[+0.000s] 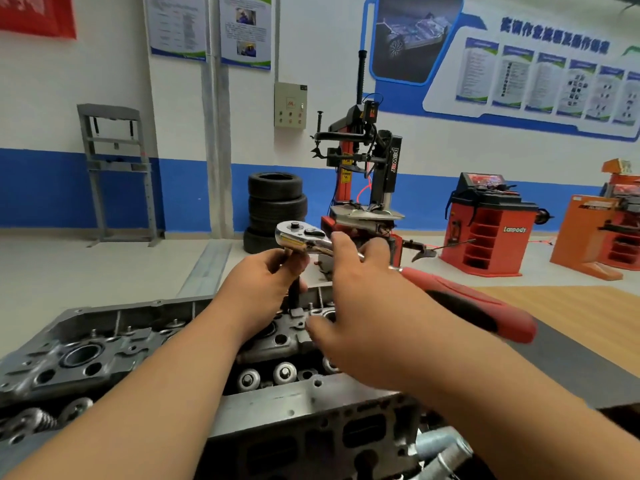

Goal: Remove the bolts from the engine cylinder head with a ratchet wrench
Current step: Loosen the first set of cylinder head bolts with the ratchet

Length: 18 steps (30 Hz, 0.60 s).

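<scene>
Fingers (296,263) of the left hand (259,285) curl round the dark extension bar (295,289) just under the chrome ratchet head (301,237), holding it upright on the far side of the cylinder head (104,344). The right hand (367,306) lies over the shaft of the ratchet wrench (464,301) with fingers stretched out and spread, not wrapped round it. The red and black handle sticks out to the right, raised above the bench. The bar's lower end is hidden behind the left hand

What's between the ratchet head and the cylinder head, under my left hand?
In the head view, a dark extension bar runs down from the ratchet head to the cylinder head; the left hand grips its upper part.
</scene>
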Motion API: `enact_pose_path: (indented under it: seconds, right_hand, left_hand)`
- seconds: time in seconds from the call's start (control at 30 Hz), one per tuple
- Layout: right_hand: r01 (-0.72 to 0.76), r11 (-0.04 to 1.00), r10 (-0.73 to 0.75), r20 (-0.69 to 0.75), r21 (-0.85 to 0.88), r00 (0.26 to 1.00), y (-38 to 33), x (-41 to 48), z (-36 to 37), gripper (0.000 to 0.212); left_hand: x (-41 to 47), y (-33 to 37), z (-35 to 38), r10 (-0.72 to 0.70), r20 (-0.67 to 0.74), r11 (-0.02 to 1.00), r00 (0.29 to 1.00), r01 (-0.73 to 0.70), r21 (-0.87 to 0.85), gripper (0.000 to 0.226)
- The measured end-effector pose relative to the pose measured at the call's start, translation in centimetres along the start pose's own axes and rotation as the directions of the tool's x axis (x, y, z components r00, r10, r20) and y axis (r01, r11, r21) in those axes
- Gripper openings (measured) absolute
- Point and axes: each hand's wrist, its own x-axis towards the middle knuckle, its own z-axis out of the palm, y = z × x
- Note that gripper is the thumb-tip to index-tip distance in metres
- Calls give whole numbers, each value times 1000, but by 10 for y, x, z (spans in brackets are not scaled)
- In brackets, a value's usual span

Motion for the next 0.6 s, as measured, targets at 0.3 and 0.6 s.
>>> enact_pose_path:
  seconds: [0.3,0.6]
  right_hand:
    - [-103,994,103,-9,38,995,43,127,9,6]
    - [-54,947,54,9,316,999,32,145,29,41]
  left_hand:
    - [10,-9,3,3,-32,998,999,-6,-70,18]
    - [10,-9,4,-11,1,1000,1000,11,-18,17]
